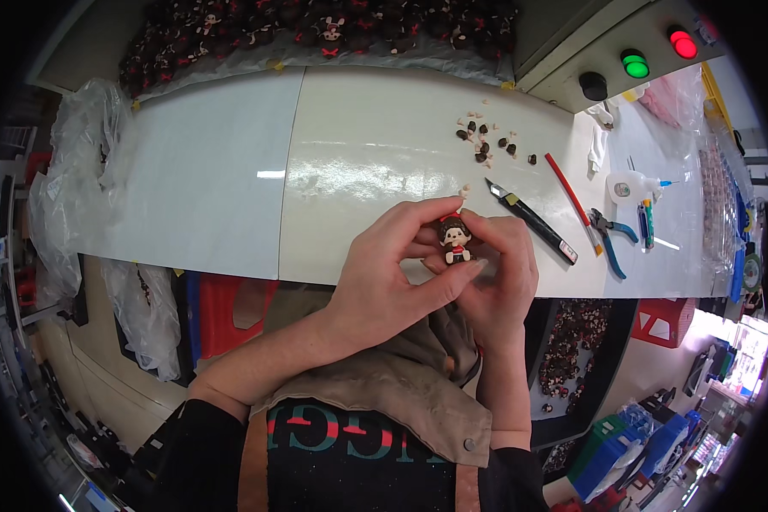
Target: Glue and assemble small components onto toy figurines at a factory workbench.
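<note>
A small dark brown doll figurine (455,237) with a pale face and red details is held upright between my two hands, just above the table's near edge. My left hand (405,260) closes round its left side, thumb by its base and index finger at its head. From the other side my right hand (499,260) grips it, the thumb near its head and the other fingers partly hidden. Tiny pale pieces (465,189) show just beyond my fingertips. A black craft knife (533,222) lies to the right of my right hand.
Loose dark and pale parts (484,147) lie scattered farther back. Right of the knife are a red-handled brush (569,189), blue-handled pliers (610,230) and a white bottle (630,188). Many figurines (333,34) line the back. A black tray of small parts (572,350) sits below the table edge.
</note>
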A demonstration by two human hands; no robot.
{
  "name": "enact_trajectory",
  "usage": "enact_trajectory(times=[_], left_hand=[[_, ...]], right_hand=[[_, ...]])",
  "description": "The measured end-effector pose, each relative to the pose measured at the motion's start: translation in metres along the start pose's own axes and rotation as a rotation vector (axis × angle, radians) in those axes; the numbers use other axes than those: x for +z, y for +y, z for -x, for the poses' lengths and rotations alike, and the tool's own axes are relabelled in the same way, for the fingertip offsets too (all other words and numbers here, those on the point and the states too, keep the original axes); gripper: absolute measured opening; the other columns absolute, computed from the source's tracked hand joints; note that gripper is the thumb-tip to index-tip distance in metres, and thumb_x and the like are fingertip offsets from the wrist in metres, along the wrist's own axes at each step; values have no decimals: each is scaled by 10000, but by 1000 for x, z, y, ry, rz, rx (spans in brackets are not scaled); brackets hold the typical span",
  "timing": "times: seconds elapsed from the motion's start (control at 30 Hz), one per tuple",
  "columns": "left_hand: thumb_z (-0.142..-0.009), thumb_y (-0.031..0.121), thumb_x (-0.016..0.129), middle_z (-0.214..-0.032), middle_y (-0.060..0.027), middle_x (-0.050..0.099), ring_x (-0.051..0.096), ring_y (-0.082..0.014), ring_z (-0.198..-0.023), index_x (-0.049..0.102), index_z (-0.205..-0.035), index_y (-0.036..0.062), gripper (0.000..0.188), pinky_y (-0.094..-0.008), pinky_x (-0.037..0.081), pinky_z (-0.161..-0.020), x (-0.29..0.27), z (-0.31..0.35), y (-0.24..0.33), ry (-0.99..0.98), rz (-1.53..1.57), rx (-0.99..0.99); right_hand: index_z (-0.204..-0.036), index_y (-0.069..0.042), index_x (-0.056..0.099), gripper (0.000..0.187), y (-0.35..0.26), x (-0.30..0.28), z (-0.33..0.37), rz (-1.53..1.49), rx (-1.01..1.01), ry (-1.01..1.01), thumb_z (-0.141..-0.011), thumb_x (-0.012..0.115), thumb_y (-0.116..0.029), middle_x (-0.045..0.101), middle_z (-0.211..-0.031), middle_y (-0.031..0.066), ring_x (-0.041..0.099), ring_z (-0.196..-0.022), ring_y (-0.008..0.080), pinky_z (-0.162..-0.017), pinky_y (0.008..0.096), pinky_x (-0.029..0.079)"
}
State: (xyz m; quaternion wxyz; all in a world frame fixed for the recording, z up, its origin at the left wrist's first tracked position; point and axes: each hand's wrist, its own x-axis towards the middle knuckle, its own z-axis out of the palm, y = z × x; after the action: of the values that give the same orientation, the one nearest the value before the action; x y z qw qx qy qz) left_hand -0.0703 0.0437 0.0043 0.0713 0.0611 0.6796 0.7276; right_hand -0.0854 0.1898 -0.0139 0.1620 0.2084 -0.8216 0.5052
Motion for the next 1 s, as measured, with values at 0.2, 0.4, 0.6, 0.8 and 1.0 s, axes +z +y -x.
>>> enact_trajectory(times=[0.2,0.4,0.6,0.8,1.0], left_hand=[[-845,16,619,-1183,-87,509,515,-135,-1090,394,-1317,-18,524,-259,442,-921,-10,-2,1,-88,203,-83],[-914,103,549,-1327,-121,428,457,-179,-1196,340,-1368,-23,515,-298,403,-983,-19,-4,6,-266,265,-78],[-922,112,523,-1346,-130,430,433,-209,-1237,341,-1366,-30,501,-334,359,-1029,-17,-5,10,-304,317,-165],[-923,116,523,-1314,-120,458,444,-199,-1220,352,-1359,-29,490,-333,365,-1020,-15,-4,12,-279,299,-153],[-940,79,499,-1317,-118,446,454,-179,-1208,322,-1373,-29,481,-306,388,-1005,-17,-4,7,-310,247,-85]], right_hand=[[-1064,-52,595,498,-4,-1,-3,-8,0,3,-592,709,56,580,-945,85,580,-835,213,-673,283,513],[-1047,-65,600,509,-2,-9,-4,13,-54,29,-570,692,86,552,-975,78,554,-882,217,-727,294,486],[-1028,-61,599,494,4,-10,-6,-13,-149,115,-566,668,99,564,-981,93,561,-898,240,-768,322,476],[-1028,-51,602,496,5,-10,-6,-3,-166,118,-563,653,115,585,-991,98,571,-898,250,-758,328,477],[-1028,-53,607,505,7,-12,-7,6,-218,94,-555,648,117,595,-991,92,576,-878,253,-750,331,474]])
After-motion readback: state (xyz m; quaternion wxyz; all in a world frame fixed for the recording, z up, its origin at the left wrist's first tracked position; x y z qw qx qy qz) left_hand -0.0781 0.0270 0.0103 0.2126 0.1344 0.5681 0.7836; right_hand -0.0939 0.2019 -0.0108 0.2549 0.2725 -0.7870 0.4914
